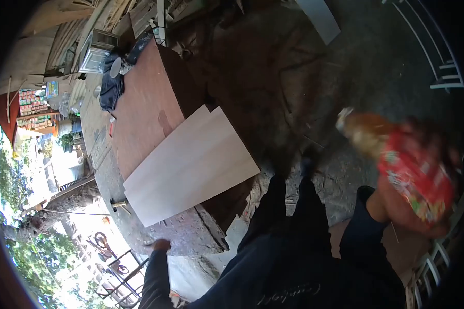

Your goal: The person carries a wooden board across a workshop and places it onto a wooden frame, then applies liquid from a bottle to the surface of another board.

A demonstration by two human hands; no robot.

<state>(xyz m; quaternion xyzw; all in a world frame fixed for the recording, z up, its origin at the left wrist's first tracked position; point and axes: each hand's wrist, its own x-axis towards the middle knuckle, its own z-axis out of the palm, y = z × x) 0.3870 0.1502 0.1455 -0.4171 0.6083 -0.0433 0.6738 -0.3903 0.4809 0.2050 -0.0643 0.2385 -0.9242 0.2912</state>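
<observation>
Spreading beneath everything, the dark concrete floor looks scuffed and stained. On it stands a worktable with a curved edge and a rough, paint-flecked top, bearing a reddish-brown plywood sheet with a dull, smooth face. A pale panel, straight-edged and notched at one corner, overlaps the plywood, probably laid there so its width is supported flat. Dark cloth sags in folds at the table's far end.

The red-wrapped container is in the right hand, over the floor and well apart from the table; its printed wrapper gives way to an amber-brown section with a whitish tip. Blurred fingers curl around the wrapped part, likely the handiest place to grip.

The left hand is at the table's edge, perhaps for steadiness; whether its fingers are spread or together, I cannot tell. Near the panel's corner lies a small hammer-like tool
</observation>
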